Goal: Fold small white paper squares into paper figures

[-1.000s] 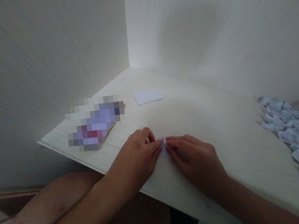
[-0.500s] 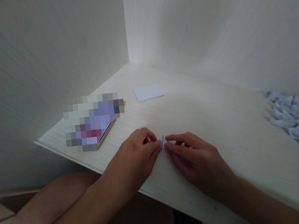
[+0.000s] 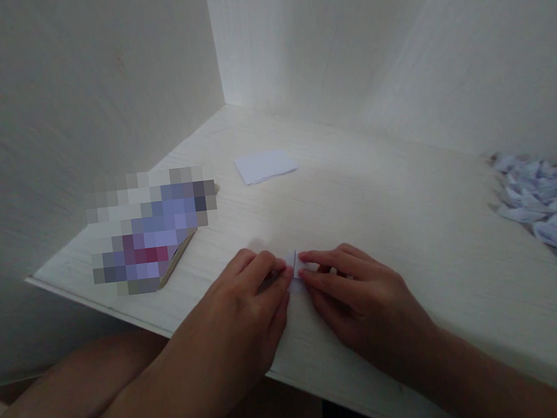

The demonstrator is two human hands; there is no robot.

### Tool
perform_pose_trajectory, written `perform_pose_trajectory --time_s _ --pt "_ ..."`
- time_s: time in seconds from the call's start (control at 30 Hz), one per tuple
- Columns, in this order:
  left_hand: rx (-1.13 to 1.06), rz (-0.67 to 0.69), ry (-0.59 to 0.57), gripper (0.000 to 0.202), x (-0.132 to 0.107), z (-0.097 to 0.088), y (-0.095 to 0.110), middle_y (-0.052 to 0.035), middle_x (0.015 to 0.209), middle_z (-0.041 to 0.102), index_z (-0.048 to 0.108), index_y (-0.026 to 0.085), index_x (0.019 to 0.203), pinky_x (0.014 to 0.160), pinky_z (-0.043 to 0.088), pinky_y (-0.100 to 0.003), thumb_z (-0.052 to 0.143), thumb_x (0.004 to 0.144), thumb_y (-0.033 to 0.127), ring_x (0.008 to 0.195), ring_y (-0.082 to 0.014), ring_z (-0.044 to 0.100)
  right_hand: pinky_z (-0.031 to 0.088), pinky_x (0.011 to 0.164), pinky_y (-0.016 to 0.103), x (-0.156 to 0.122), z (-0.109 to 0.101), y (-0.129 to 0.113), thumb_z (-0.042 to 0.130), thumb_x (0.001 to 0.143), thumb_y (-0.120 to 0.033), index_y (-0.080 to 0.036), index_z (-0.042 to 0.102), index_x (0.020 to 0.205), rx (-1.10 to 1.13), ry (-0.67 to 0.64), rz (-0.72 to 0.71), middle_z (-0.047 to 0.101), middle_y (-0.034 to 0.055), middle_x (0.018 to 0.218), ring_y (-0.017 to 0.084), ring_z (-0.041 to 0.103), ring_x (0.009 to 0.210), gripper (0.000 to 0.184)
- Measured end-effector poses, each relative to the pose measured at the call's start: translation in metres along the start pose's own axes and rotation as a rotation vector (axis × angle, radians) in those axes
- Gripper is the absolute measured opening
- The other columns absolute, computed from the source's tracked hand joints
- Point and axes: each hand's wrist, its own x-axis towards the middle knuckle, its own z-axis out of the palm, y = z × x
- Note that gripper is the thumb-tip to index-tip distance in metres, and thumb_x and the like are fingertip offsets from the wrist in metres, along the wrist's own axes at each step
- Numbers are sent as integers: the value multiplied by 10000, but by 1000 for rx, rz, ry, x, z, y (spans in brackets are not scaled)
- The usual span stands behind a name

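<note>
Your two hands pinch a small white paper between them near the front edge of the bench: your left hand grips it from eight o'clock, your right hand from four. From that paper, a flat white sheet lies at twelve, a pixelated object at ten, and a heap of crumpled-looking papers at three.

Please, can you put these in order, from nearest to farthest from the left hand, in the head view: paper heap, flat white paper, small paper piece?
1. Small paper piece: just right of the left hand, touching it.
2. Flat white paper: ahead of it.
3. Paper heap: far right.
</note>
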Motion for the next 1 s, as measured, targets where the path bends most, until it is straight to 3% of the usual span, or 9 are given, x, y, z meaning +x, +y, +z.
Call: perform_pose_trajectory --time_s 0.27,0.5,0.7,0.83,1.0 --pt "45 11 7 274 -4 0 0 -94 1119 737 749 163 1097 911 619 -425 514 986 79 976 -243 650 687 805 369 0 0 1 597 985 -93 -133 804 1025 -12 -4 -15 815 130 1132 228 747 930 215" --pt "59 2 -52 277 -8 1 3 -115 1158 725 743 133 1123 893 624 -465 539 951 62 982 -268 632 685 809 385 1 -1 -1 596 986 -93 -149 801 1035 -21 -9 -15 816 125 1113 230 748 931 217" --pt "104 -18 -93 406 -15 5 6 -122 1262 709 690 130 1310 947 605 -524 533 940 64 1077 -303 622 683 807 387 0 -1 0 613 963 -77 -159 801 1010 -22 -18 -15 816 123 1114 232 750 933 210" --pt "134 -34 -135 328 -16 7 9 -119 1305 709 736 160 1206 965 590 -564 520 967 97 1114 -322 641 678 812 385 0 -1 0 615 961 -73 -146 794 1008 -35 -17 -21 818 122 1108 233 738 921 199" --pt "228 -7 -51 352 -15 7 12 -134 1282 742 743 127 1231 895 583 -571 500 978 104 1054 -335 663 671 815 399 2 -3 -2 596 976 -82 -132 782 1013 -100 -60 -51 820 127 1103 242 722 905 196"
